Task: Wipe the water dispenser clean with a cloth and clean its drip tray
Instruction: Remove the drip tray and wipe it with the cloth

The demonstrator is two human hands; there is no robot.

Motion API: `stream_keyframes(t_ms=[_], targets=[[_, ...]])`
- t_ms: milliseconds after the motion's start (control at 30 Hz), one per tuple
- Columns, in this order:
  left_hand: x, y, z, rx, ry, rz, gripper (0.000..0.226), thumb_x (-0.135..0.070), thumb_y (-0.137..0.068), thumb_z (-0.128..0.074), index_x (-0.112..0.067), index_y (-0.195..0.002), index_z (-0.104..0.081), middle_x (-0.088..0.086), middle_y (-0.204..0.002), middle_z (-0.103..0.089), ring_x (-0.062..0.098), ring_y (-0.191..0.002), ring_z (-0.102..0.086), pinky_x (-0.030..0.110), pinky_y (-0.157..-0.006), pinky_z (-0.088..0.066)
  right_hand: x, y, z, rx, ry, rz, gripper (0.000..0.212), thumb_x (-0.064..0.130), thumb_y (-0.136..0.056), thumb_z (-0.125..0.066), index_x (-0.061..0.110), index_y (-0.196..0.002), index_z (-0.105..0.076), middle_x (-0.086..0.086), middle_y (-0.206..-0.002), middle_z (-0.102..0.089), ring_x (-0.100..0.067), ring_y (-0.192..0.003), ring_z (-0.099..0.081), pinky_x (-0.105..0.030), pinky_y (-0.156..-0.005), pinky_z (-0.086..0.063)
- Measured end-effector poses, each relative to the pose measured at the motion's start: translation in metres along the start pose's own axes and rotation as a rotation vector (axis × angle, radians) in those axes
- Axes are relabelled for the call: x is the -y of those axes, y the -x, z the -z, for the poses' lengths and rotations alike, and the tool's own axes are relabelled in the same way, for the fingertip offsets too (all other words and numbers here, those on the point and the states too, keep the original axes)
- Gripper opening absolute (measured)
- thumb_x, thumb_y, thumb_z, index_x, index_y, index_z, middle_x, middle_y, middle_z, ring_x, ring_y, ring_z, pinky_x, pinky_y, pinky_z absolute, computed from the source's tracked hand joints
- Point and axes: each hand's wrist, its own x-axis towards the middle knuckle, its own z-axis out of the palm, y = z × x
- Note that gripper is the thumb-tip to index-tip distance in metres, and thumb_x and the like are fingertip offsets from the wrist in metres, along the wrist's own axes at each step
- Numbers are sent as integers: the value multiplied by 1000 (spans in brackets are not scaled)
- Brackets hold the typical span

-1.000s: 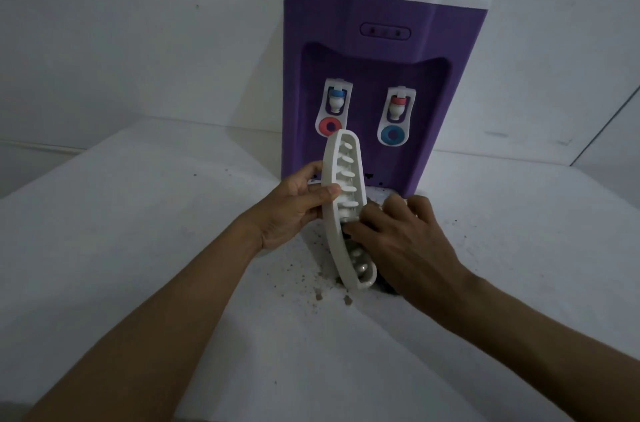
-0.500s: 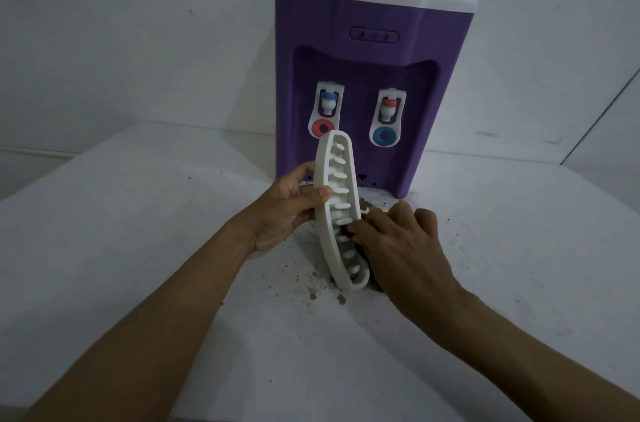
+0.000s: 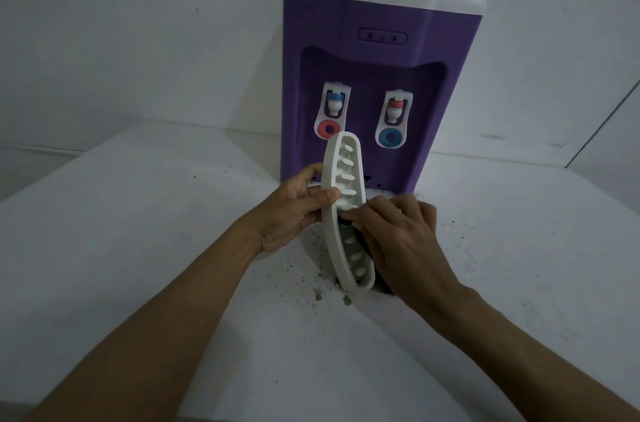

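Your left hand (image 3: 294, 210) grips the left rim of the drip tray (image 3: 337, 214), thumb laid across the front edge, fingers behind. The tray is matte off-white plastic, a long curved grille with rounded ends and oval slots. It stands on end, bottom tip on the table (image 3: 121, 231), top end overlapping the lower front of the water dispenser (image 3: 377, 92). Slots counted: seven clearly visible, with your right hand covering those between.

Your right hand (image 3: 405, 241) is closed down against the tray's slotted face. Under its fingers you hold something dark (image 3: 346, 221), pressed to the grille; whether it is the cloth cannot be told, since the hand hides most of it.

The table is a flat, pale, dull surface. Brown grit (image 3: 311, 283) lies scattered over it around the tray's foot, with two larger crumbs just in front of the bottom tip.

The dispenser stands upright behind the tray, against the pale wall (image 3: 138, 41): a purple textured body with a smooth white top. In its recess sit two taps. The left tap (image 3: 334, 110) has a blue cap above a red ring; the right tap (image 3: 394, 120) has a red cap above a blue ring. Above them, one oval panel (image 3: 382, 36) carries three small dots.
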Motion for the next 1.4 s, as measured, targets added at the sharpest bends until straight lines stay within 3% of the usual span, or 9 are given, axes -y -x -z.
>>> stream_keyframes(t_ms=[100, 200, 433, 600, 800, 1067, 1133, 1233, 1400], targets=[[-1, 1, 0, -8, -10, -2, 52, -14, -84, -62, -12, -133, -47, 3, -108, -73, 20, -105, -67, 32, -88, -56, 0, -9, 4, 154, 180, 40, 47, 30, -63, -86, 22, -105, -67, -3, -102, -66, -25, -83, -56, -41, -74, -45], [-1, 2, 0, -8, -14, -6, 50, -13, -83, -62, -14, -131, -49, 3, -108, -73, 21, -104, -67, 30, -85, -56, 2, -9, 7, 203, 309, -16, 52, 33, -56, -90, 18, -100, -68, -7, -92, -67, -27, -78, -56, -42, -73, -47], [1, 2, -1, -11, 2, -8, 55, -14, -84, -62, -13, -136, -44, 8, -116, -71, 25, -111, -65, 34, -90, -56, 12, -10, -1, 129, 72, -40, 42, 27, -63, -86, 19, -100, -68, -4, -99, -68, -26, -81, -56, -39, -71, -45], [0, 2, -1, -11, -3, -5, 56, -14, -83, -64, -12, -135, -45, 10, -112, -71, 23, -106, -67, 30, -86, -56, 10, -8, 6, 197, 278, -117, 49, 31, -53, -91, 17, -94, -69, -7, -89, -69, -27, -79, -58, -41, -73, -46], [2, 1, 0, -16, 18, -20, 52, -14, -82, -64, -17, -131, -48, 8, -114, -71, 24, -108, -66, 32, -86, -56, 4, -8, -6, 90, -164, -120, 18, 25, -83, -68, 20, -100, -68, -3, -103, -68, -23, -83, -53, -36, -71, -39], [-1, 3, 2, -15, 41, -15, 48, -11, -83, -62, -13, -129, -49, 6, -108, -73, 22, -104, -68, 29, -83, -57, -7, 13, 1, 86, -119, 20, 27, 35, -86, -53, 24, -107, -66, 2, -103, -66, -17, -85, -49, -31, -73, -36], [-1, 1, 0, -8, 46, -8, 47, -10, -83, -61, -14, -129, -50, 6, -109, -73, 22, -105, -68, 30, -83, -57, -6, 18, 1, 80, -55, 1, 28, 32, -81, -65, 24, -108, -67, 2, -102, -67, -18, -83, -52, -31, -72, -36], [1, 0, -2, -6, 28, -6, 49, -12, -84, -61, -14, -131, -48, 7, -111, -72, 25, -109, -66, 33, -88, -56, -1, 11, 1, 169, 70, 24, 53, 31, -58, -88, 26, -107, -68, 2, -103, -66, -22, -83, -55, -35, -71, -42], [-2, 3, 1, 0, 35, -3, 44, -12, -82, -62, -18, -125, -52, 9, -112, -72, 24, -106, -67, 31, -84, -57, -3, 5, 5, 212, 199, 56, 60, 39, -49, -91, 27, -103, -68, 1, -100, -67, -20, -79, -54, -35, -69, -44]])
